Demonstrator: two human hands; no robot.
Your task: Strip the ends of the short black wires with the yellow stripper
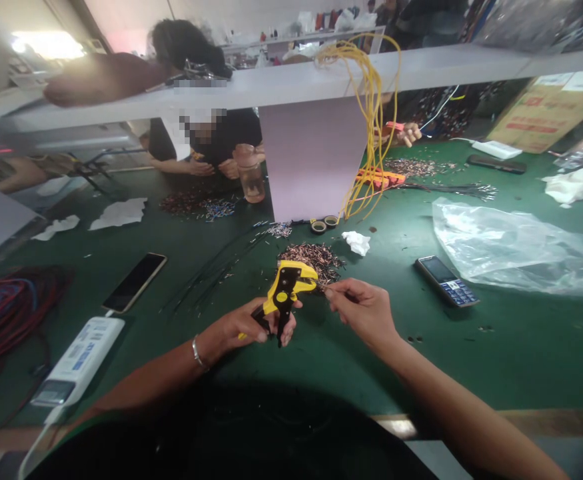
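Observation:
A yellow and black wire stripper (285, 293) is upright in my left hand (261, 323), whose fingers wrap round its handles. My right hand (364, 310) is just right of the tool's jaws, thumb and forefinger pinched together. What that pinch holds is too small to make out. Behind the tool, a pile of short cut wire pieces (316, 257) lies on the green table (371, 373). Thin dark wires (216, 257) lie to the left of the pile.
A smartphone (135, 283), a white power bank (81, 360) and coiled wires (8, 313) are at left. On the right are a keypad phone (446, 280) and a plastic bag (516, 250). Yellow wires (371, 127) hang from the shelf (291, 80). People sit across the table.

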